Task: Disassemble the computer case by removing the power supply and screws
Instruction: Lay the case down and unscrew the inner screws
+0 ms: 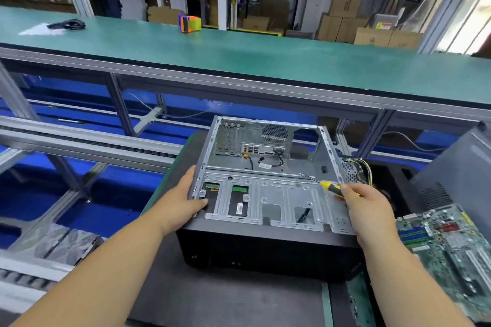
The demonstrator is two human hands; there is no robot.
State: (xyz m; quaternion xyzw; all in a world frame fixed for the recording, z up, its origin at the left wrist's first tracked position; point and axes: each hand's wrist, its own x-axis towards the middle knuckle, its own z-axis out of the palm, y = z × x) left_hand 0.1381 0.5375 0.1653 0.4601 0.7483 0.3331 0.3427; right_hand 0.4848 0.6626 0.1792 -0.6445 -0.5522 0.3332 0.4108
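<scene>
Low in the frame's centre, the computer case [265,194] is being steadied on the dark tabletop [225,297]: the left hand [186,198] is clasping its left wall, and a yellow-handled screwdriver [325,185] is being gripped by the right hand [368,207]. Inside, the motherboard bay is lying bare; a motherboard [446,249] is resting at lower right, and a wired power supply [354,171] appears already outside, so little seems left.

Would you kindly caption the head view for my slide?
Left hand steadies the open computer case while the right hand holds a yellow-handled screwdriver.

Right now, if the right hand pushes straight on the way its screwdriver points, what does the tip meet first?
The right hand aims the screwdriver up-left, into the open case. The tip would probably meet the case's inner metal floor first, near the loose black cables. Depth is unclear, so it might pass above them.
</scene>
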